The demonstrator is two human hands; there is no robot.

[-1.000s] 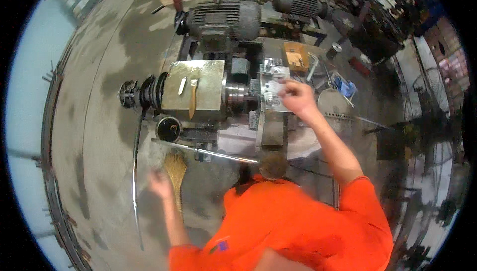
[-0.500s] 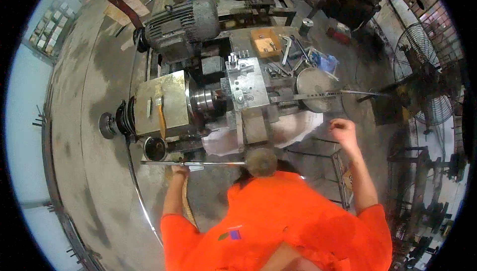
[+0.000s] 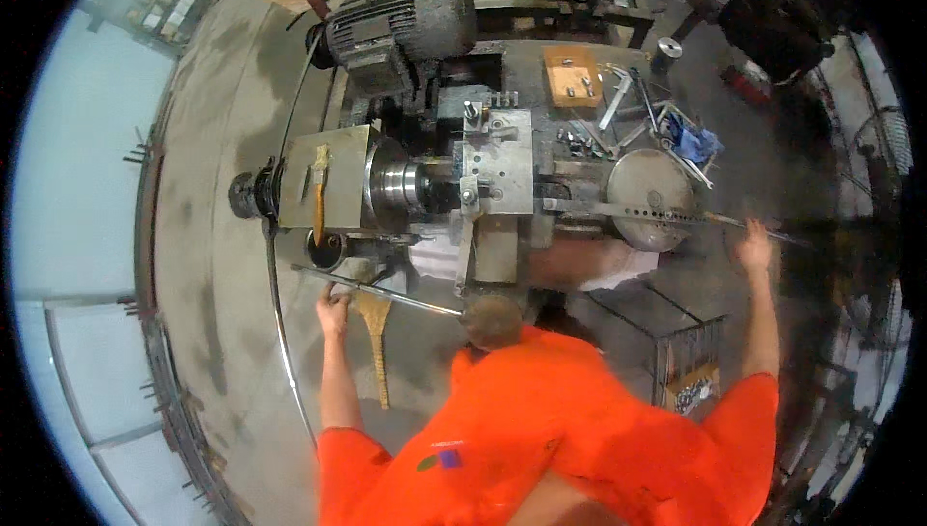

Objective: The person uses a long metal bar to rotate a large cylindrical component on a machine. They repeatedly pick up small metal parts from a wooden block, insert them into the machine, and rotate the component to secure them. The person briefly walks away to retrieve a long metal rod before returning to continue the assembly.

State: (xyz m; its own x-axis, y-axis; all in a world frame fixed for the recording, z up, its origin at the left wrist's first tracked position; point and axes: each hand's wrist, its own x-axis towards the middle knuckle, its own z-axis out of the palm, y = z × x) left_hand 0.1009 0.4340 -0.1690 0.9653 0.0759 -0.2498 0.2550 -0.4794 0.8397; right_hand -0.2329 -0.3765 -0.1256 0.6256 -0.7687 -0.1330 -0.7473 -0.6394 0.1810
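**Both arms stretched out, wide apart**

The left hand (image 3: 333, 311) is seen left of centre, fingers curled shut, forearm bare. The right hand (image 3: 753, 244) is raised at the right, fingers spread. Orange short sleeves are worn.

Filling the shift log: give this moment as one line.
left hand: grips long steel rod | right hand: on thin bar by round plate | lathe: between hands

A small multicoloured badge (image 3: 440, 458) sits on the orange garment's chest; no packages, signs or screens show.
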